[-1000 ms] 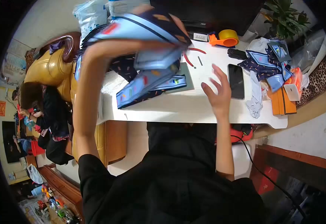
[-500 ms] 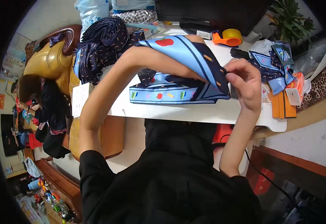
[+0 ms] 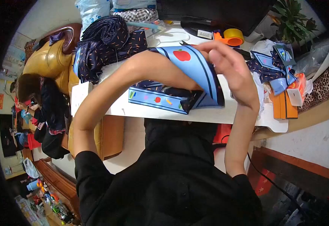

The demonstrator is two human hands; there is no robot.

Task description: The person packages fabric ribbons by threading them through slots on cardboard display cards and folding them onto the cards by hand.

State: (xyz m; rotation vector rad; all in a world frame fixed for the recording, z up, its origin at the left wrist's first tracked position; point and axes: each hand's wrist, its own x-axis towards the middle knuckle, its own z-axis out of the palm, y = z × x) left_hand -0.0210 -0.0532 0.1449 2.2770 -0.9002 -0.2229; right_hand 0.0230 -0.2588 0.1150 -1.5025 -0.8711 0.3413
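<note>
A satiny cloth strip [image 3: 200, 69], light blue with a red apple and dark navy edges, curves over the end of my left arm [image 3: 160, 67]. The cloth covers my left hand, so its fingers are hidden. Below, more of the printed fabric [image 3: 153, 100] lies folded along the front of the table, showing apples and pencils. My right hand [image 3: 234, 73] is raised at the strip's upper right edge. Its fingers stretch left over the top of the cloth, with the thumb apart from them.
Navy patterned cloth [image 3: 108, 41] is heaped at the table's left. At the back stand a monitor [image 3: 217, 17] and an orange tape dispenser [image 3: 230, 39]. More printed cloth [image 3: 268, 66] and an orange box [image 3: 283, 105] lie on the right. A person [image 3: 47, 98] sits at far left.
My right hand has left the strip's lower right corner and moved up and left to its top edge. The apple has shifted right and down, and the strip's end hangs lower.
</note>
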